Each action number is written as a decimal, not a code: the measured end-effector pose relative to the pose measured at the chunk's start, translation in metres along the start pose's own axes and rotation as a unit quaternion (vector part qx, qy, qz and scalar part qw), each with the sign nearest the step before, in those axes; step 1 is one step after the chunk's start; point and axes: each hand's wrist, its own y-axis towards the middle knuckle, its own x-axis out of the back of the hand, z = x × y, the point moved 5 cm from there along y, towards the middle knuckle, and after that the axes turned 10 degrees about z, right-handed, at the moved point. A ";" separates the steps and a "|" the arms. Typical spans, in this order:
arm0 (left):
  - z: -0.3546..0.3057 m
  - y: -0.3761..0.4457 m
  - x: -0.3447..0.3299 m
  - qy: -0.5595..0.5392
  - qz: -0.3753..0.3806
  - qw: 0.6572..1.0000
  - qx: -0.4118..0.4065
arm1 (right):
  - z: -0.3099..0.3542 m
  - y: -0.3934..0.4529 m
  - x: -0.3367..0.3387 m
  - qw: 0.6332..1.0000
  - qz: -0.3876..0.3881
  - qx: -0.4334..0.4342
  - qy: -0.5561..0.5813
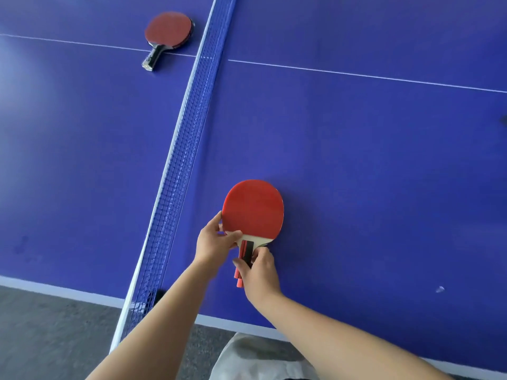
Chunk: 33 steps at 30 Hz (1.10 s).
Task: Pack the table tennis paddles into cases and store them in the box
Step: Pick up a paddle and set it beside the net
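No readable writing anywhere. Red paddle near the tabletop's front edge, right of the net. Left hand pinches the blade edge; right hand wraps its grip round the handle. Second red paddle lies flat far left beyond the net. Grey floor below.

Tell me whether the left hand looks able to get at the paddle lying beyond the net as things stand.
Probably not right away. The left hand pinches the near paddle at the blade's edge, and the far paddle lies across the net, well up the table. Nothing covers it, though.
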 end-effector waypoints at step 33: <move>0.047 -0.050 -0.055 0.260 -0.102 0.953 0.113 | -0.076 -0.025 0.075 0.994 0.023 0.001 -0.105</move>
